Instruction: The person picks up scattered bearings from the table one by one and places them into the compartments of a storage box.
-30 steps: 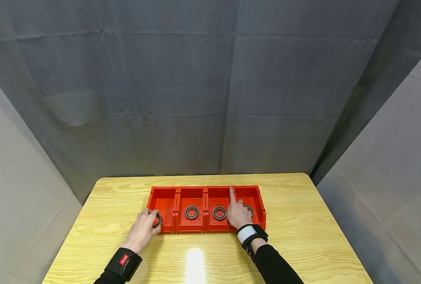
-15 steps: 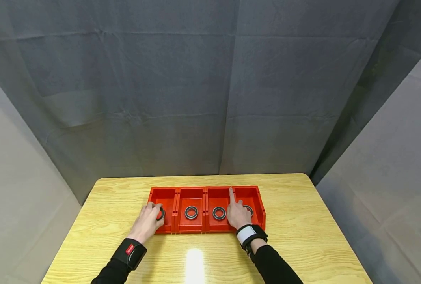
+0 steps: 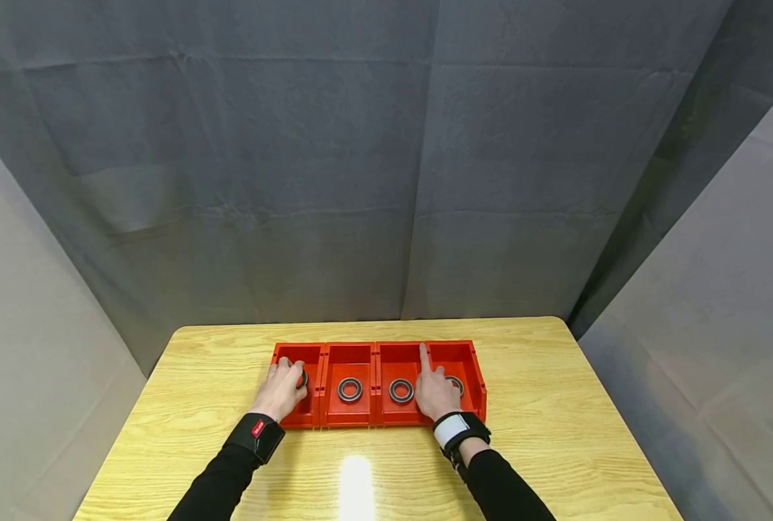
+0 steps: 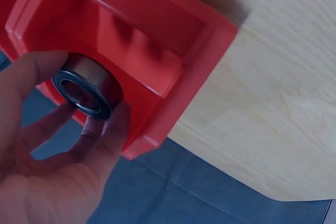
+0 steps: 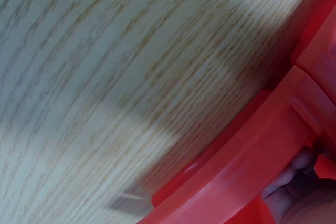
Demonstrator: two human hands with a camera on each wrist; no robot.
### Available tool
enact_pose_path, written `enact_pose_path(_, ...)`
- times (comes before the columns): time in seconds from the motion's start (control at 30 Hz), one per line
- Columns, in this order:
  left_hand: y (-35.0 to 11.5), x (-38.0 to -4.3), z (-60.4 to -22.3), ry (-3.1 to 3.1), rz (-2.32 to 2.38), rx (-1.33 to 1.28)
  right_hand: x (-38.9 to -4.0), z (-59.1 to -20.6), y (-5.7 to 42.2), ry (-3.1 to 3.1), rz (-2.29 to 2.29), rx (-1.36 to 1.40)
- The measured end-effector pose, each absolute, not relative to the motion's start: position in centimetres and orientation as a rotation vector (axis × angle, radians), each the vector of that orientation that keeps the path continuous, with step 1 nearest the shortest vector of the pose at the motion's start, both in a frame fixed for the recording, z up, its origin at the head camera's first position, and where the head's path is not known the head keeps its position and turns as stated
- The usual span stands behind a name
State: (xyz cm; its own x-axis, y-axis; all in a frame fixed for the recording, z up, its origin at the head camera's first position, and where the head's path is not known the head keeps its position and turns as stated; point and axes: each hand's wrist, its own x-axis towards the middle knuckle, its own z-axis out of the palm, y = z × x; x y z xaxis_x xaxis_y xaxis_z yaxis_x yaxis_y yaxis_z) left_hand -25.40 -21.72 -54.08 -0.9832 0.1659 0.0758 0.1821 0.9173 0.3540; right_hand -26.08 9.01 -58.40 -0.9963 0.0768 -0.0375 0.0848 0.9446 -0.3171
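Note:
In the head view a row of red plastic bins (image 3: 350, 359) stands on the table. My left hand (image 3: 278, 391) pinches a ball bearing (image 4: 97, 77) between thumb and fingertips over the leftmost bin (image 4: 202, 69); the bearing is tilted. My right hand (image 3: 437, 393) holds the wall between the two right bins, its index finger stretched along the top. In the right wrist view its other fingers (image 5: 302, 162) curl inside a bin, partly hidden by the rim. One bearing (image 3: 350, 401) lies in the second bin and another (image 3: 401, 401) in the third. A further bearing (image 3: 459, 386) in the rightmost bin is partly covered by my right hand.
The bins stand near the far edge of a light wooden table (image 3: 523, 405). A grey cloth (image 3: 308, 181) hangs behind the table, with pale panels (image 3: 719, 347) on both sides. Light glares on the near tabletop.
My left hand has moved forward and right with the bearing, from the leftmost bin's near left edge to over its inside. My right hand has stayed in place.

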Motion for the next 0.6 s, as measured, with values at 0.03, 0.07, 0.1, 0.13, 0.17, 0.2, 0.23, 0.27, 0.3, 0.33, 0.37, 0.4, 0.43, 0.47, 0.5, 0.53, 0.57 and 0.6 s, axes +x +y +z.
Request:
enact_pose_path(0.03, -21.6, -25.6, -54.3, -3.045, -0.56, -0.27, -26.1, -58.4, 9.0, 3.075, -0.506, 0.129)
enact_pose_path(0.07, -21.5, -25.7, -54.5, -3.055, -0.554, -0.266, -26.1, -58.4, 9.0, 3.074, -0.508, 0.13)
enact_pose_path(0.1, -21.4, -25.9, -54.7, -3.067, -0.549, -0.259, -26.1, -58.4, 9.0, 3.073, -0.509, 0.13)
enact_pose_path(0.13, -21.4, -26.0, -55.0, -3.078, -0.549, -0.256, -26.1, -58.4, 9.0, 3.073, -0.511, 0.13)
enact_pose_path(0.17, -21.2, -26.1, -55.2, -3.092, -0.547, -0.252, -26.0, -58.4, 9.0, 3.073, -0.517, 0.129)
enact_pose_path(0.2, -21.2, -26.2, -55.5, -3.106, -0.54, -0.25, -26.1, -58.5, 9.0, 3.073, -0.519, 0.128)
enact_pose_path(0.23, -21.1, -26.2, -55.8, -3.122, -0.537, -0.246, -26.1, -58.5, 8.9, 3.073, -0.521, 0.127)
enact_pose_path(0.27, -21.0, -26.2, -56.0, -3.137, -0.534, -0.238, -26.1, -58.5, 8.9, 3.072, -0.52, 0.128)
enact_pose_path(0.3, -21.0, -26.2, -56.3, -3.15, -0.531, -0.233, -26.1, -58.5, 8.9, 3.073, -0.517, 0.127)
enact_pose_path(0.33, -20.9, -26.1, -56.6, -3.162, -0.529, -0.225, -26.1, -58.5, 8.9, 3.075, -0.515, 0.128)
enact_pose_path(0.37, -20.9, -26.1, -56.9, -3.172, -0.52, -0.216, -26.1, -58.5, 8.9, 3.077, -0.514, 0.128)
enact_pose_path(0.4, -20.8, -26.0, -57.1, -3.179, -0.516, -0.204, -26.1, -58.6, 8.9, 3.079, -0.513, 0.128)
enact_pose_path(0.43, -20.8, -26.0, -57.3, -3.181, -0.519, -0.194, -26.1, -58.5, 8.9, 3.081, -0.512, 0.129)
enact_pose_path(0.47, -20.7, -25.9, -57.5, -3.178, -0.522, -0.185, -26.1, -58.5, 8.9, 3.079, -0.51, 0.131)
enact_pose_path(0.5, -20.6, -25.9, -57.7, -3.176, -0.524, -0.18, -26.2, -58.5, 9.0, 3.077, -0.51, 0.132)
enact_pose_path(0.53, -20.5, -25.8, -57.8, -3.171, -0.525, -0.176, -26.2, -58.5, 9.0, 3.073, -0.512, 0.135)
enact_pose_path(0.57, -20.4, -25.8, -57.8, -3.167, -0.529, -0.176, -26.2, -58.5, 9.0, 3.072, -0.519, 0.135)
enact_pose_path(0.6, -20.3, -25.8, -57.8, -3.163, -0.533, -0.176, -26.2, -58.5, 9.1, 3.068, -0.522, 0.136)
